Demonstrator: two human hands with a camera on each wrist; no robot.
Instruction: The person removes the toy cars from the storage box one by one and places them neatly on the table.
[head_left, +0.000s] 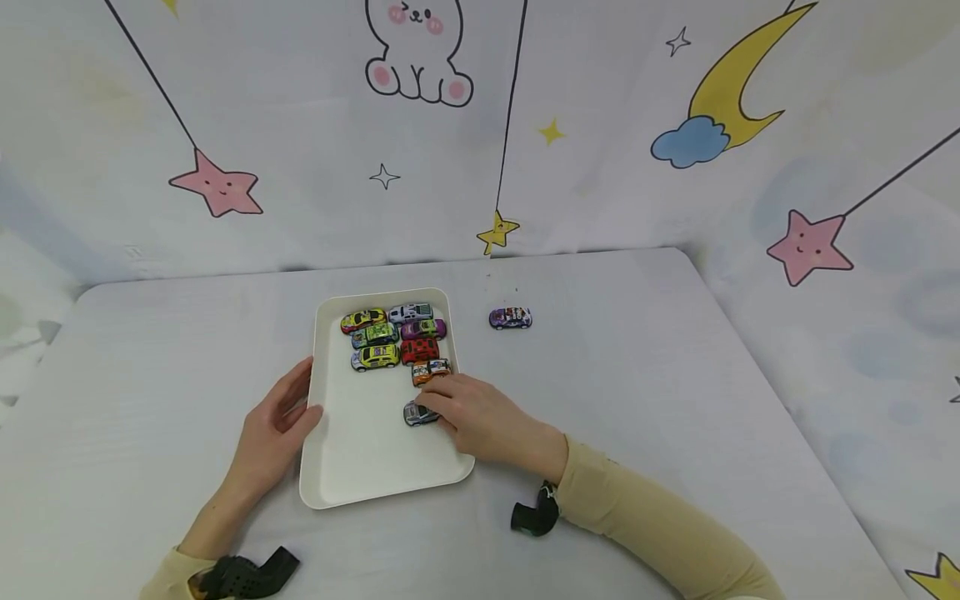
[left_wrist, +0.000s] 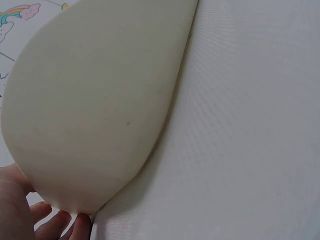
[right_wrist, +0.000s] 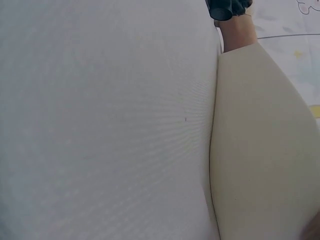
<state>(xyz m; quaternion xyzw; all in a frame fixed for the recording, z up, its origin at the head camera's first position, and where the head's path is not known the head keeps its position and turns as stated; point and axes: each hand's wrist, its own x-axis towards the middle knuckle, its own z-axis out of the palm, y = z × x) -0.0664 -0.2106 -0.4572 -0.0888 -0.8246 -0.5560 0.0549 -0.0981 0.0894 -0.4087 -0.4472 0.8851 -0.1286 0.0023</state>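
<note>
Grey toy car (head_left: 418, 413) sits inside white tray (head_left: 352, 467), near right edge. Your right hand (head_left: 480, 421) pinches it with curled fingertips. Your left hand (head_left: 279, 425) rests flat, fingers relaxed, against tray's left rim. Purple car (head_left: 511, 317) alone on table (head_left: 637, 375).

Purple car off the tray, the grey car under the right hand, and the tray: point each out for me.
Purple car (head_left: 511, 317), head view, middle of its body.
Grey car (head_left: 417, 413), head view, the side showing left of the fingers.
Tray (head_left: 324, 333), head view, its left rim near the far corner.
</note>
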